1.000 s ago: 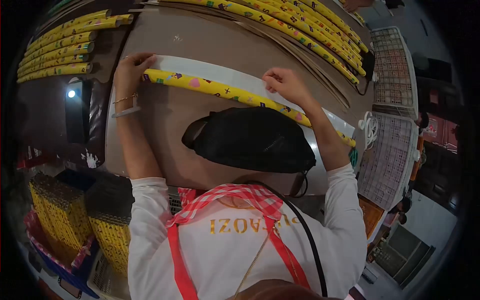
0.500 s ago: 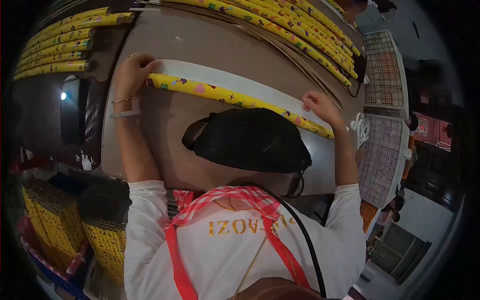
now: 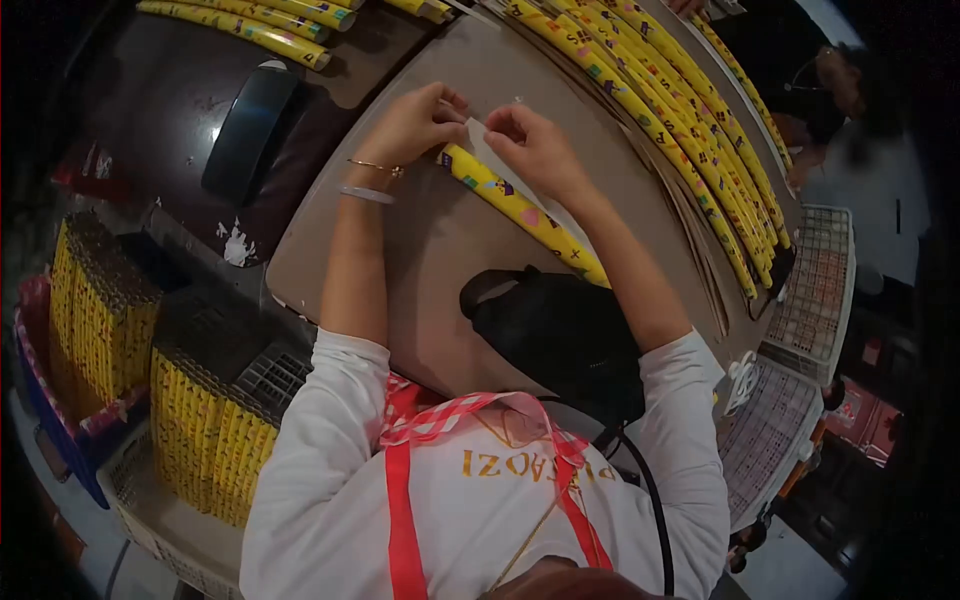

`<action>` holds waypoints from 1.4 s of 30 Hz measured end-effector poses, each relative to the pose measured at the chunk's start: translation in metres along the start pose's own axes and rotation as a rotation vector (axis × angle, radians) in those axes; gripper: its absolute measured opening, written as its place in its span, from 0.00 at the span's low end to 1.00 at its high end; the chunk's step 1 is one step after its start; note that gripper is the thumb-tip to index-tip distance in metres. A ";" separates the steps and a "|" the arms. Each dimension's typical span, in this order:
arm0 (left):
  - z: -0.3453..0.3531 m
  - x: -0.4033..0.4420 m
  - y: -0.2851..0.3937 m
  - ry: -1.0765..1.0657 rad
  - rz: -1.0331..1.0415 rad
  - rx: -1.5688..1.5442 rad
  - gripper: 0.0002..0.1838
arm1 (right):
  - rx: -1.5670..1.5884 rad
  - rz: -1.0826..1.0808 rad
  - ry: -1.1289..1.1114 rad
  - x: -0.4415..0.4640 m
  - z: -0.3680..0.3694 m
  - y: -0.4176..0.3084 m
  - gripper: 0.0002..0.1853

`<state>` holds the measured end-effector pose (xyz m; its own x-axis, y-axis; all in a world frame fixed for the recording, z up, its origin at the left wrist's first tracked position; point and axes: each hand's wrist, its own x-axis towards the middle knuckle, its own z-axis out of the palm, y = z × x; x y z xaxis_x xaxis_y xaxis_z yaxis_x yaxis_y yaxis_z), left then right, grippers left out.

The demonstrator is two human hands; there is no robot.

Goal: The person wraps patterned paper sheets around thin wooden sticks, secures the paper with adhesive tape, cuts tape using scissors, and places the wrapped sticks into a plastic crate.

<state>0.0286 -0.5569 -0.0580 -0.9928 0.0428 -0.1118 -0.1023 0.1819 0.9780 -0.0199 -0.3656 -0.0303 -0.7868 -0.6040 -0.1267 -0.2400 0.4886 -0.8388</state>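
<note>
A yellow patterned paper roll [image 3: 525, 212] lies slantwise on the brown table, with a strip of its white underside [image 3: 492, 158] showing along the far edge. My left hand [image 3: 425, 125], with two bracelets at the wrist, pinches the paper at the roll's upper left end. Close beside it, my right hand [image 3: 535, 150] has curled fingers at the white edge; what they hold, if anything, is too small to make out. A black pouch [image 3: 560, 345] lies against the near side of the roll and hides part of it, as does my right forearm.
More yellow rolls [image 3: 650, 110] lie at the far right of the brown table [image 3: 400, 300], others at upper left. A dark case [image 3: 248, 135] rests on the left table. Crates of upright yellow tubes [image 3: 205, 430] stand lower left, baskets [image 3: 808, 300] at right. Another person's hand [image 3: 690, 8] shows at the top.
My right hand has moved from the roll's right part to its left end, beside my left hand. The camera view has turned, shifting the whole scene.
</note>
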 end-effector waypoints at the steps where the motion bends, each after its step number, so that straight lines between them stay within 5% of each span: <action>1: -0.002 -0.001 0.006 -0.007 -0.021 0.019 0.17 | 0.002 -0.001 0.009 0.007 0.004 -0.002 0.09; 8: -0.004 0.003 -0.011 -0.003 0.049 0.010 0.20 | -0.071 -0.013 0.015 0.013 0.006 0.004 0.07; 10: -0.003 0.003 -0.009 0.028 0.030 0.016 0.19 | -0.429 -0.370 0.221 0.011 0.010 0.004 0.04; 14: -0.002 0.002 -0.004 0.062 -0.034 -0.002 0.18 | -0.563 -0.399 0.258 0.008 0.016 -0.009 0.04; 42: -0.006 0.002 0.000 -0.001 -0.105 -0.030 0.15 | -0.286 -0.087 0.150 0.015 0.019 -0.007 0.10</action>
<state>0.0261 -0.5623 -0.0570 -0.9765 0.0258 -0.2141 -0.2077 0.1555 0.9658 -0.0187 -0.3900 -0.0366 -0.8261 -0.5624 0.0360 -0.4431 0.6087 -0.6582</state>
